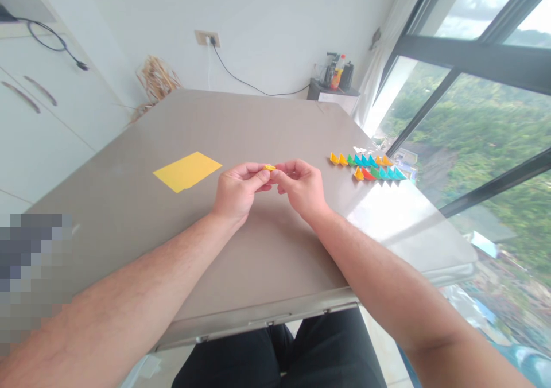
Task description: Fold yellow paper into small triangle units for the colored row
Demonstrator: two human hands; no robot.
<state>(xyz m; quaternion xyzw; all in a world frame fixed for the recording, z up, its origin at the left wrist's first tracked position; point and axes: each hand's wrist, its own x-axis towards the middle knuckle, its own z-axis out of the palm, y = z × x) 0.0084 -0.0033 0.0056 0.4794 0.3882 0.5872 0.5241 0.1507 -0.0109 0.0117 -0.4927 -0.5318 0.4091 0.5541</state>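
Left hand (235, 191) and right hand (305, 188) are pinching small folded yellow paper (270, 168), both grips near-closed, over grey-brown desk (258, 121). Flat yellow sheet (188, 172) lying left, multicoloured folded-paper shapes (372, 162) standing right, white wall (267, 9) rising behind, dark-framed window (482, 55) flanking right.

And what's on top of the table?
A yellow sheet and, farther right, two rows of small folded paper pieces. Whatever the sheet and forearms cover on the tabletop can't be seen.

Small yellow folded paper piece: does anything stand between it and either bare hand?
Nothing visible does: the left hand and right hand together hold the small yellow folded paper piece directly. The flat yellow paper sheet lies apart, to the left.
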